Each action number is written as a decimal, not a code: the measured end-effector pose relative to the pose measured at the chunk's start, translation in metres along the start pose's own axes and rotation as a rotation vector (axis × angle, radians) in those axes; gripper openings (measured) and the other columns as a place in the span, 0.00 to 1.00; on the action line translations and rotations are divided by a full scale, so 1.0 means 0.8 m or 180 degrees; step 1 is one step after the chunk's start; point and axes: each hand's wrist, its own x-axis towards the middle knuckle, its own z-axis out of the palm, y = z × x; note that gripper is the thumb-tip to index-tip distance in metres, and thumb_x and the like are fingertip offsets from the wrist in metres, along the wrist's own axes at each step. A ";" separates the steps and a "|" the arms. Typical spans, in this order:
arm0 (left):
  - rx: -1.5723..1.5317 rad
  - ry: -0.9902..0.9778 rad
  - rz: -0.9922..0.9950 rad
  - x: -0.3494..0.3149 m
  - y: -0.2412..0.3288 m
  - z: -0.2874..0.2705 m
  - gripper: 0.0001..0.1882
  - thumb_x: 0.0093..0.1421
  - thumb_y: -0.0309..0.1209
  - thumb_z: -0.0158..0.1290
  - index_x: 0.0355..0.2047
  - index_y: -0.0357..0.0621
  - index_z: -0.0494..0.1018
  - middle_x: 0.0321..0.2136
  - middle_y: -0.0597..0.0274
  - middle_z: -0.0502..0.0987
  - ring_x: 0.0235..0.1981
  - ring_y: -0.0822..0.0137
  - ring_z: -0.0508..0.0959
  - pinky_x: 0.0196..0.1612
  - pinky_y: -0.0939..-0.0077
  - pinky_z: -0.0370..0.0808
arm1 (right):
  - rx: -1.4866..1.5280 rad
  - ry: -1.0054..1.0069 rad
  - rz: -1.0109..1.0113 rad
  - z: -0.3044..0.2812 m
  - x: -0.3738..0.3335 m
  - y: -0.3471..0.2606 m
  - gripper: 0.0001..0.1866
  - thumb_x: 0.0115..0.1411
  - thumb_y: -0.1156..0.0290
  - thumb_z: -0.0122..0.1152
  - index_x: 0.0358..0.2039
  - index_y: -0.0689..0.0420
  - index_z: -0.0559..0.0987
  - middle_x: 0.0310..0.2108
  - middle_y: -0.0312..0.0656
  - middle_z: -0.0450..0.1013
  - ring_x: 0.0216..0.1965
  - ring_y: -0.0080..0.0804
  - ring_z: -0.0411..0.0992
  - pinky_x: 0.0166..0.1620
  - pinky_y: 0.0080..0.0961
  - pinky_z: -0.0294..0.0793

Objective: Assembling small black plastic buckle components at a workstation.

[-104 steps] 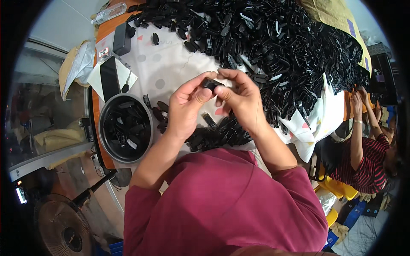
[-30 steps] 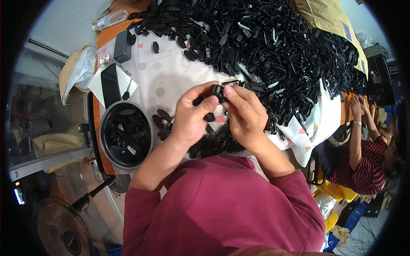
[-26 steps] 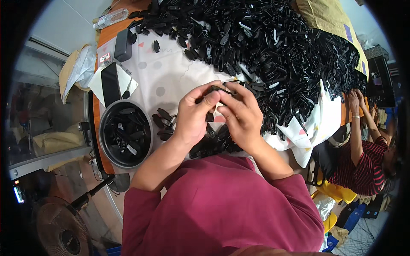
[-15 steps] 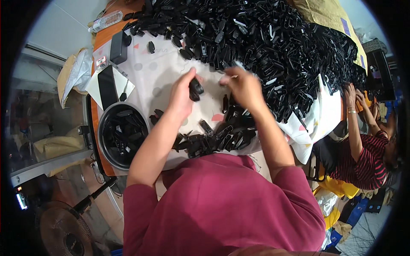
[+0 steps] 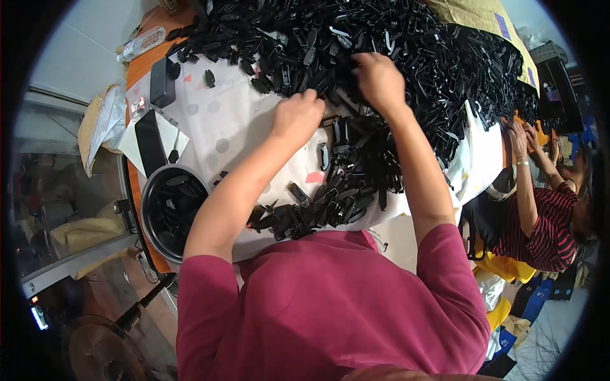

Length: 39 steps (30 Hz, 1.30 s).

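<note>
A large heap of small black clip-like plastic pieces (image 5: pixel 438 76) covers the far and right side of the table. At its near-left edge, my left hand (image 5: pixel 300 116) has its fingers bent together; whatever they hold is hidden. My right hand (image 5: pixel 383 82) reaches farther over the heap, fingers bent down among the pieces, their tips hidden and slightly blurred. Nearer my body, a smaller cluster of the same black pieces (image 5: pixel 292 219) lies along the table's front edge. It joins the loose pieces (image 5: pixel 375 152) below my right hand.
A black bowl (image 5: pixel 147 222) of black pieces stands left, by a phone (image 5: pixel 150 143) on white card and a dark box (image 5: pixel 162 82). A clear bottle (image 5: pixel 143 44) lies at the far left. At right are a white cloth (image 5: pixel 476 152) and another person's hands (image 5: pixel 518 136).
My left hand has moved right and away to the heap's edge; the black piece in it no longer shows. My right hand has moved farther over the heap. More pieces lie below it.
</note>
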 end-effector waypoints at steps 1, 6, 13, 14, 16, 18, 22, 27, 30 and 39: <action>-0.0523 -0.0055 -0.0328 -0.007 -0.003 -0.007 0.05 0.46 0.31 0.53 0.22 0.44 0.71 0.31 0.62 0.72 0.26 0.63 0.74 0.26 0.70 0.71 | 0.0067 -0.0099 0.0482 -0.007 -0.001 0.011 0.12 0.49 0.68 0.56 0.36 0.52 0.76 0.33 0.42 0.73 0.36 0.40 0.71 0.36 0.31 0.71; -0.4099 0.0159 -0.2634 -0.029 -0.017 -0.026 0.14 0.50 0.31 0.57 0.35 0.37 0.69 0.30 0.63 0.73 0.25 0.77 0.71 0.25 0.82 0.68 | -0.0277 -0.0648 0.0723 -0.015 -0.005 -0.009 0.17 0.47 0.54 0.59 0.27 0.56 0.77 0.25 0.44 0.73 0.28 0.43 0.72 0.31 0.33 0.71; -0.5364 0.0150 -0.2645 -0.047 -0.003 -0.055 0.18 0.52 0.28 0.56 0.43 0.37 0.69 0.27 0.67 0.73 0.24 0.80 0.68 0.27 0.87 0.65 | -0.0050 -0.0660 0.0998 -0.004 0.004 -0.027 0.18 0.44 0.60 0.64 0.29 0.61 0.74 0.29 0.44 0.72 0.30 0.39 0.72 0.33 0.29 0.72; -0.5360 0.0169 -0.2652 -0.049 -0.001 -0.060 0.18 0.52 0.28 0.56 0.43 0.37 0.69 0.27 0.67 0.73 0.24 0.80 0.68 0.27 0.87 0.65 | 0.0590 -0.0742 0.1246 -0.017 0.004 -0.035 0.16 0.46 0.63 0.63 0.29 0.61 0.74 0.30 0.43 0.72 0.29 0.37 0.73 0.32 0.27 0.73; -0.5269 0.0484 -0.2400 -0.053 0.010 -0.069 0.16 0.52 0.29 0.56 0.42 0.37 0.71 0.25 0.70 0.72 0.23 0.81 0.67 0.27 0.89 0.64 | 0.2684 -0.0548 0.1471 -0.045 -0.008 -0.061 0.13 0.48 0.67 0.62 0.31 0.62 0.73 0.31 0.42 0.72 0.29 0.33 0.72 0.31 0.23 0.73; -0.5363 0.0538 -0.2297 -0.057 0.020 -0.081 0.17 0.52 0.29 0.56 0.42 0.38 0.71 0.25 0.70 0.72 0.23 0.81 0.66 0.27 0.89 0.63 | 0.4874 -0.0182 0.1453 -0.070 -0.031 -0.096 0.11 0.51 0.74 0.59 0.35 0.63 0.73 0.32 0.41 0.71 0.29 0.27 0.71 0.29 0.18 0.73; -0.5403 0.0712 -0.2027 -0.057 0.026 -0.097 0.17 0.52 0.30 0.56 0.42 0.39 0.71 0.26 0.71 0.72 0.23 0.82 0.66 0.27 0.89 0.63 | 0.4221 -0.0298 0.0680 -0.076 -0.066 -0.113 0.11 0.54 0.78 0.56 0.39 0.63 0.75 0.33 0.38 0.70 0.29 0.22 0.70 0.30 0.16 0.73; -0.4103 0.1127 -0.1436 -0.061 0.026 -0.113 0.14 0.51 0.25 0.57 0.39 0.37 0.73 0.28 0.68 0.74 0.27 0.77 0.70 0.32 0.85 0.68 | 0.2315 0.0190 -0.0478 -0.094 -0.072 -0.113 0.16 0.47 0.86 0.56 0.39 0.62 0.76 0.34 0.41 0.68 0.30 0.25 0.70 0.29 0.15 0.71; -0.2904 0.1346 -0.0410 -0.064 0.012 -0.122 0.14 0.50 0.24 0.57 0.39 0.36 0.73 0.31 0.66 0.74 0.30 0.74 0.71 0.35 0.82 0.69 | 0.2412 0.0353 -0.0846 -0.089 -0.081 -0.108 0.21 0.43 0.90 0.55 0.39 0.60 0.76 0.33 0.42 0.69 0.29 0.29 0.70 0.29 0.18 0.71; -0.6093 0.0888 -0.1923 -0.060 0.057 -0.115 0.16 0.54 0.26 0.54 0.44 0.38 0.70 0.33 0.68 0.74 0.31 0.80 0.70 0.36 0.88 0.68 | 0.1496 0.1512 -0.0909 -0.070 -0.097 -0.132 0.24 0.42 0.82 0.63 0.43 0.58 0.73 0.32 0.44 0.71 0.30 0.34 0.71 0.29 0.21 0.72</action>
